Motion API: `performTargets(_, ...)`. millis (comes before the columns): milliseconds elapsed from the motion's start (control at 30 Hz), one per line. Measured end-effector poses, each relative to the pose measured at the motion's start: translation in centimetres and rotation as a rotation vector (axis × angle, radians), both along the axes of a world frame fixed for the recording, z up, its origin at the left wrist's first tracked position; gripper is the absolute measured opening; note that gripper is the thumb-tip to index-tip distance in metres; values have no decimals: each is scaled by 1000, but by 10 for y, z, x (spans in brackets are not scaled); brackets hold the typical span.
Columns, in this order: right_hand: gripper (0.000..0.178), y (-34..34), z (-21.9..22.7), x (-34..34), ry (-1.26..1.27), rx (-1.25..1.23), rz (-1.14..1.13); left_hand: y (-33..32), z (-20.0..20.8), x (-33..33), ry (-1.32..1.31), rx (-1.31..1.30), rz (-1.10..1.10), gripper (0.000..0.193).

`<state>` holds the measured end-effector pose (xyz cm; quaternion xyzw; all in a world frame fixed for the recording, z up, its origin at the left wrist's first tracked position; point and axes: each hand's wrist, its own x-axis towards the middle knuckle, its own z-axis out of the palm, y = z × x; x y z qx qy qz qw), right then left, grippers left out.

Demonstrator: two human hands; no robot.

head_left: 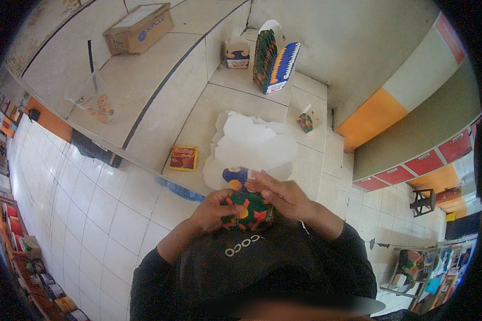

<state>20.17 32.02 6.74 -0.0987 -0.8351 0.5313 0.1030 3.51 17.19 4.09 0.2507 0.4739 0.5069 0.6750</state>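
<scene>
In front of my chest is a printed cardboard food box [247, 213], dark green with orange and red shapes and a blue and white end. My left hand [211, 211] grips its left side, thumb and fingers bent around the edge. My right hand [284, 197] holds the right side, its fingers pressed together along the blue and white end. Just beyond the box, on the tiled counter, lies a pile of flat white carton blanks [254, 142]. A small red and yellow packet [183, 158] rests left of the pile.
Tall stacks of folded cartons [273, 64] stand against the back wall, beside a small open box [237, 56]. A tiny printed carton [306, 120] sits to the right. On the raised ledge at left are a clear plastic cup [96, 101] with a straw and a brown cardboard box [139, 29].
</scene>
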Motion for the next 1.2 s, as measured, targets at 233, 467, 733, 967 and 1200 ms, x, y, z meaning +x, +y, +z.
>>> performTargets(233, 45, 17, 13, 6, -74, 10, 118, 2, 33, 0, 145, -110, -91, 29)
performTargets(467, 36, 5, 13, 3, -126, 355, 54, 1, 10, 1, -86, 27, -12, 25)
performTargets(733, 53, 7, 0, 6, 6, 460, 90, 4, -1, -2, 511, 75, -129, 32)
performTargets(967, 99, 33, 30, -5, 23, 145, 332, 3, 33, -5, 799, 541, -119, 39)
performTargets(1200, 106, 62, 74, -25, 80, 465, 14, 10, -4, -47, 627, 803, 877, 28)
